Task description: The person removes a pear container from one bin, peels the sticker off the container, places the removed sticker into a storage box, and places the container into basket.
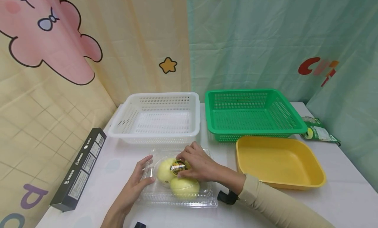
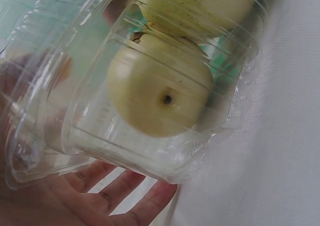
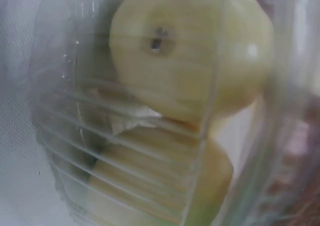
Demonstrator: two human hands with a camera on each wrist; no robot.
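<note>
Both hands worked at a clear ribbed plastic clamshell box (image 1: 180, 196) on the near middle of the white table (image 1: 348, 195). From the near right, the right hand (image 1: 197, 165) reached in on a beige sleeve (image 1: 277, 205), its wrist bent and its fingers curled down, pinching the gold-and-black label (image 1: 178, 167) on the box's lid. At the box's left edge, the left hand (image 1: 136, 185) lay spread and fairly straight, its fingertips (image 2: 150, 198) against the wall.

Going down in size: far left sat a white perforated plastic basket (image 1: 159, 136), and far right a green perforated plastic basket (image 1: 295, 124). Just in front of the green one lay a shallow yellow plastic tray (image 1: 313, 183). Along the left table edge stretched a long black cardboard box (image 1: 79, 170). Inside the clamshell box lay two pale yellow round fruits (image 1: 184, 188), touching each other.
</note>
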